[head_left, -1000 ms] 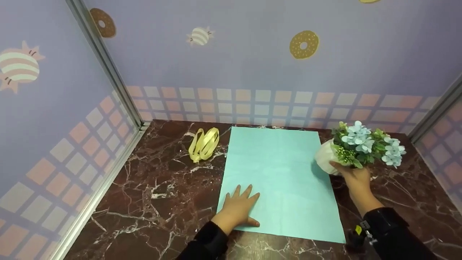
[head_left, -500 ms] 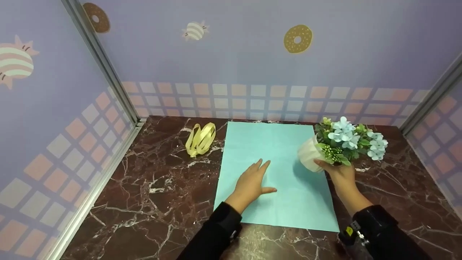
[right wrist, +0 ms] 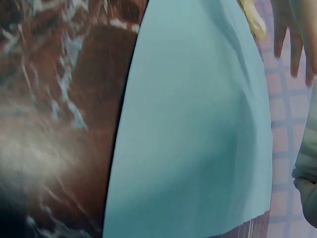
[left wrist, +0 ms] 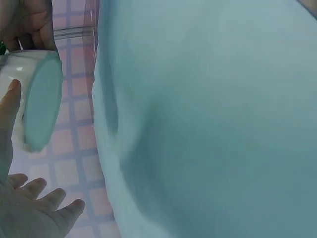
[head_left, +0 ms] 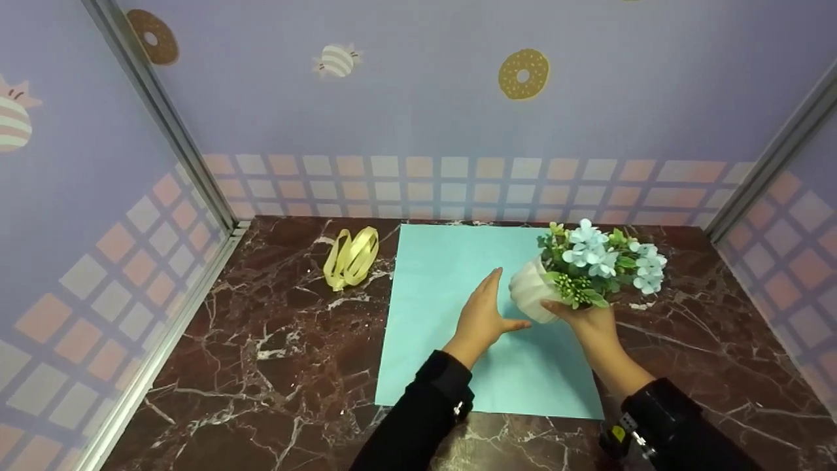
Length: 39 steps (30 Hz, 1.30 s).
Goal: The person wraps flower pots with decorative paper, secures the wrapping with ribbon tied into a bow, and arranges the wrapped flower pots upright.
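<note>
A white ribbed flower pot (head_left: 531, 292) with pale blue flowers (head_left: 592, 252) and green leaves is tilted over the right part of a light blue paper sheet (head_left: 444, 288). My right hand (head_left: 588, 324) grips the pot near its rim, thumb on the near side. My left hand (head_left: 480, 317) is just left of the pot's base, fingers straight and thumb spread. The left wrist view shows the pot's flat base (left wrist: 44, 101) facing sideways, with the left hand's fingers (left wrist: 44, 196) extended below it. At the right wrist view's edge only a sliver of the pot (right wrist: 308, 144) shows.
A looped yellow ribbon (head_left: 351, 258) lies left of the paper on the dark red marbled tabletop (head_left: 294, 366). A purple wall panel (head_left: 425, 85) closes off the back, with side panels left and right. Near the right wrist lies a small black and yellow object (head_left: 614, 437).
My left hand has lifted off the paper and moved right, up beside the pot. My right hand has carried the flower pot leftward over the paper.
</note>
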Tool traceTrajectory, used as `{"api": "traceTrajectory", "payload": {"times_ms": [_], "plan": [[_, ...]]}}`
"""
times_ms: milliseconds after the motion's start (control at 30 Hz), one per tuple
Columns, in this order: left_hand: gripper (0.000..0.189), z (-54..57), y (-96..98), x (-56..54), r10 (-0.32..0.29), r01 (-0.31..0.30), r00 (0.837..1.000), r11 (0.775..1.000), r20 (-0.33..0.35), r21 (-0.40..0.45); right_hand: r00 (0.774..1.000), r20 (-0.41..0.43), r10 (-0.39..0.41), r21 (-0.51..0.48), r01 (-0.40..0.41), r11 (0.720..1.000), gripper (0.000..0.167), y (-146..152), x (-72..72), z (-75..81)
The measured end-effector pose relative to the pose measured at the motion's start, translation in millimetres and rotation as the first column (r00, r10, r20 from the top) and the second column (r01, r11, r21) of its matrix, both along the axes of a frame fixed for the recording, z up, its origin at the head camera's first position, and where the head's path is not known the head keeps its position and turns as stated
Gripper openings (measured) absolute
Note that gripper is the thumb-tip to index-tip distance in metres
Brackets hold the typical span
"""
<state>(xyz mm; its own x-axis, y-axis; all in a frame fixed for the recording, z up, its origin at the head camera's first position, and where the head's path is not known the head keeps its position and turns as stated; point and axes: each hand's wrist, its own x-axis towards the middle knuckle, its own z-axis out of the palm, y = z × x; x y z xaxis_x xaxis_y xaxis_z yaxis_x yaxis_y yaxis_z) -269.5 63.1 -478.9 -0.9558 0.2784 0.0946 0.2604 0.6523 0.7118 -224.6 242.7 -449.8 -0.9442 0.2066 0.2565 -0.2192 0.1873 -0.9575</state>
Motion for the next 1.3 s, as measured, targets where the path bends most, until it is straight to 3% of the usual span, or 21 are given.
{"api": "traceTrajectory", "payload": {"times_ms": [300, 467, 600, 700, 767, 867, 1033, 1167, 1300], "plan": [[0.121, -9.5, 11.9, 2.2, -0.043, 0.038, 0.999, 0.987, 0.025, 0.158, 0.998, 0.057, 0.033, -0.062, -0.030, 0.998, 0.086, 0, -4.7, -16.3], [0.121, -8.3, 9.7, 2.0, -0.040, 0.036, 0.999, 0.988, 0.025, 0.153, 0.998, 0.061, 0.032, -0.089, -0.026, 0.996, 0.083, -6, -8.0, -19.1], [0.124, -7.8, 7.3, 0.5, -0.008, 0.008, 1.000, 0.996, -0.004, 0.087, 0.995, 0.100, 0.027, -0.090, -0.018, 0.996, 0.081, -11, -6.9, -16.9], [0.125, -7.1, 5.9, -1.0, 0.000, 0.002, 0.999, 0.999, -0.042, 0.034, 0.987, 0.160, 0.018, -0.059, -0.009, 0.998, 0.080, -13, -5.4, -15.1], [0.123, -6.4, 5.2, -2.2, -0.014, 0.016, 0.998, 0.999, -0.056, 0.046, 0.980, 0.196, 0.019, -0.039, -0.012, 0.999, 0.080, -13, -5.0, -13.7], [0.117, -6.4, 4.6, -3.4, -0.031, 0.038, 0.997, 0.993, -0.064, 0.112, 0.972, 0.231, 0.042, -0.020, -0.039, 0.999, 0.080, -12, -5.1, -11.7], [0.110, -7.6, 2.7, -3.1, -0.032, 0.043, 0.998, 0.964, -0.046, 0.261, 0.953, 0.284, 0.108, 0.050, -0.128, 0.991, 0.083, -6, -5.5, -7.6], [0.110, -7.9, 1.0, 0.1, -0.019, 0.020, 1.000, 0.947, -0.008, 0.322, 0.935, 0.309, 0.174, 0.134, -0.224, 0.965, 0.081, 2, -4.4, -6.2], [0.109, -6.9, -0.8, 1.0, -0.010, 0.011, 1.000, 0.942, -0.006, 0.336, 0.931, 0.290, 0.221, 0.264, -0.300, 0.917, 0.081, 13, -1.3, -3.6]]}}
